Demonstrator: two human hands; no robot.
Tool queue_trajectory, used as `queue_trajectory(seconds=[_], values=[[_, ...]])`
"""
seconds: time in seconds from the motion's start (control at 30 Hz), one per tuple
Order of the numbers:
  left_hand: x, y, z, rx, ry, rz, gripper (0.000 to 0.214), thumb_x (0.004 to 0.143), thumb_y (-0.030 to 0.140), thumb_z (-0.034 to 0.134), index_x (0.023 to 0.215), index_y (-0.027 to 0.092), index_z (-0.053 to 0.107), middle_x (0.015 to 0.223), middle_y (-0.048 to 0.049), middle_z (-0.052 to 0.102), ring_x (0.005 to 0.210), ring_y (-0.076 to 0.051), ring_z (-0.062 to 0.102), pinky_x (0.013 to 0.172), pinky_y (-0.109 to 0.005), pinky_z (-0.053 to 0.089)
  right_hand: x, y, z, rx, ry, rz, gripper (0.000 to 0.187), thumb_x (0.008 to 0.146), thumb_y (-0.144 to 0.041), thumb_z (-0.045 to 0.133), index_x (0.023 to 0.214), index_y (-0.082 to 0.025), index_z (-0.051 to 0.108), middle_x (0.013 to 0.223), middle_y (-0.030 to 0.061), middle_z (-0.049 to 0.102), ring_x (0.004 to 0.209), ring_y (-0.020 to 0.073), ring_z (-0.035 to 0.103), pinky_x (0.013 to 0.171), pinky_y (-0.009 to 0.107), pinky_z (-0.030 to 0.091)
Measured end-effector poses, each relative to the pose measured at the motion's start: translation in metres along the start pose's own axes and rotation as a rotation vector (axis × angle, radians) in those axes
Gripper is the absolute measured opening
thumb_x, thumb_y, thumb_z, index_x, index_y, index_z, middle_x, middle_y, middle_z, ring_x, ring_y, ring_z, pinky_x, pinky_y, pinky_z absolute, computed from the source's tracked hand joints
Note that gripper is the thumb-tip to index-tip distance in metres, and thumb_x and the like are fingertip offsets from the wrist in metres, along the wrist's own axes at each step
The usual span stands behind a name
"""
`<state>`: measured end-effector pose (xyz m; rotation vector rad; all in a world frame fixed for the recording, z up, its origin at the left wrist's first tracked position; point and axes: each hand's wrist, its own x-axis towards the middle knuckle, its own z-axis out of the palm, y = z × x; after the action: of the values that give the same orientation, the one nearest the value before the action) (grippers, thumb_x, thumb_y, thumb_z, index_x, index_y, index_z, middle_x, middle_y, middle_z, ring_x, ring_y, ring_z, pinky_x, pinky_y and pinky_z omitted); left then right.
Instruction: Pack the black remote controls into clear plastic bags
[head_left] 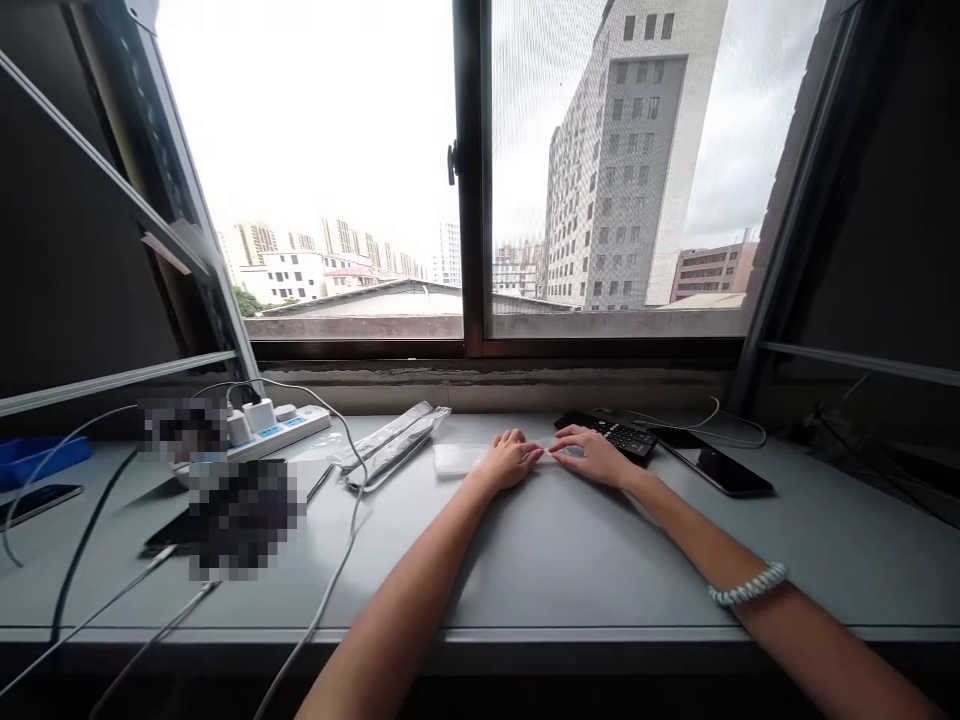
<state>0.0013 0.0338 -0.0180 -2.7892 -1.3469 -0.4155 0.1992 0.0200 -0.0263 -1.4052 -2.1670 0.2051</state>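
Note:
My left hand [514,460] is low over the desk [570,560], fingers curled down at the edge of a thin, clear plastic piece [550,444]. From the other side my right hand [592,456] pinches the same piece between thumb and fingers; its exact kind is hard to make out. Beside my left hand lies a translucent white stack of plastic sheets or bags [457,460], partly hidden by the hand. Behind my right hand is a black keypad device [626,437], partly covered by it.
Two long items in clear wrapping [394,445] lie to the left. A power strip [285,430] with plugs and a loose white cable [352,520] stand further left. At right rests a dark phone [712,465]. A window [472,345] rises behind the desk.

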Motion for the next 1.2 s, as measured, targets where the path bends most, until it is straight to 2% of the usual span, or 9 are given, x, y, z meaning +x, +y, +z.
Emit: queue_trajectory(seconds=[0.07,0.2,0.33,0.47,0.6,0.77,0.93,1.1,1.2], values=[[0.001,0.000,0.000,0.020,0.024,0.003,0.033,0.092,0.035,0.033,0.115,0.027,0.056,0.109,-0.0061,0.051,0.105,-0.020,0.047,0.094,-0.036,0.033,-0.001,0.001,-0.003,-0.032,0.014,0.044,0.023,0.078,-0.039,0.055,0.089,-0.027,0.072,0.114,0.0046,0.059,0.107,0.0220,0.052,0.096,0.038,0.033],[0.002,-0.002,-0.003,0.076,0.109,0.103,0.031,0.085,0.031,0.048,0.115,0.023,0.053,0.109,-0.0057,0.054,0.105,-0.021,0.047,0.096,-0.035,0.031,-0.002,0.002,-0.007,-0.011,0.007,0.089,0.023,0.075,-0.042,0.059,0.085,-0.028,0.073,0.106,0.0031,0.063,0.101,0.0208,0.056,0.093,0.034,0.037],[0.004,-0.002,-0.002,0.070,0.161,0.138,0.032,0.086,0.034,0.047,0.116,0.023,0.052,0.111,-0.0058,0.055,0.105,-0.021,0.049,0.095,-0.036,0.032,-0.001,0.001,-0.005,0.022,-0.002,0.075,0.022,0.073,-0.042,0.060,0.083,-0.028,0.074,0.103,0.0024,0.065,0.096,0.0200,0.058,0.090,0.033,0.039],[0.004,0.000,0.003,0.027,0.106,0.091,0.037,0.089,0.037,0.041,0.123,0.026,0.050,0.115,-0.0054,0.054,0.109,-0.021,0.048,0.094,-0.036,0.033,-0.001,-0.004,-0.007,-0.018,0.012,0.085,0.023,0.073,-0.044,0.059,0.081,-0.029,0.073,0.102,0.0014,0.065,0.099,0.0211,0.057,0.091,0.034,0.038],[0.004,0.001,0.004,-0.014,0.024,0.028,0.038,0.089,0.040,0.038,0.122,0.028,0.053,0.114,-0.0055,0.053,0.109,-0.022,0.047,0.094,-0.036,0.034,-0.003,-0.006,-0.010,-0.048,0.061,0.141,0.026,0.076,-0.044,0.053,0.078,-0.027,0.073,0.099,0.0003,0.067,0.093,0.0190,0.059,0.085,0.030,0.040],[0.004,0.001,0.001,0.005,0.035,0.059,0.036,0.090,0.037,0.038,0.121,0.028,0.053,0.112,-0.0062,0.053,0.107,-0.021,0.046,0.095,-0.036,0.033,-0.003,-0.007,-0.012,-0.106,0.078,0.203,0.022,0.074,-0.041,0.055,0.077,-0.025,0.070,0.088,0.0000,0.069,0.084,0.0183,0.061,0.078,0.030,0.041],[0.003,0.003,0.001,0.025,0.074,0.110,0.036,0.091,0.028,0.037,0.125,0.028,0.047,0.119,-0.0043,0.052,0.112,-0.020,0.045,0.098,-0.037,0.030,-0.002,-0.009,-0.010,-0.050,0.140,0.275,0.032,0.077,-0.046,0.050,0.093,-0.024,0.067,0.088,0.0011,0.070,0.081,0.0178,0.062,0.075,0.029,0.042],[0.005,0.003,0.003,-0.006,0.011,0.106,0.035,0.092,0.031,0.033,0.123,0.026,0.049,0.131,-0.0049,0.046,0.122,-0.019,0.040,0.101,-0.036,0.030,-0.004,-0.009,-0.006,-0.049,0.133,0.298,0.023,0.070,-0.044,0.057,0.076,-0.026,0.070,0.087,0.0011,0.069,0.083,0.0195,0.062,0.071,0.028,0.044],[0.007,0.002,0.003,-0.014,-0.009,0.079,0.036,0.093,0.034,0.031,0.123,0.025,0.049,0.138,-0.0050,0.039,0.129,-0.020,0.032,0.103,-0.036,0.029,-0.002,-0.007,-0.004,-0.024,0.175,0.297,0.020,0.069,-0.040,0.059,0.075,-0.025,0.070,0.087,0.0021,0.069,0.083,0.0193,0.062,0.070,0.027,0.045]])
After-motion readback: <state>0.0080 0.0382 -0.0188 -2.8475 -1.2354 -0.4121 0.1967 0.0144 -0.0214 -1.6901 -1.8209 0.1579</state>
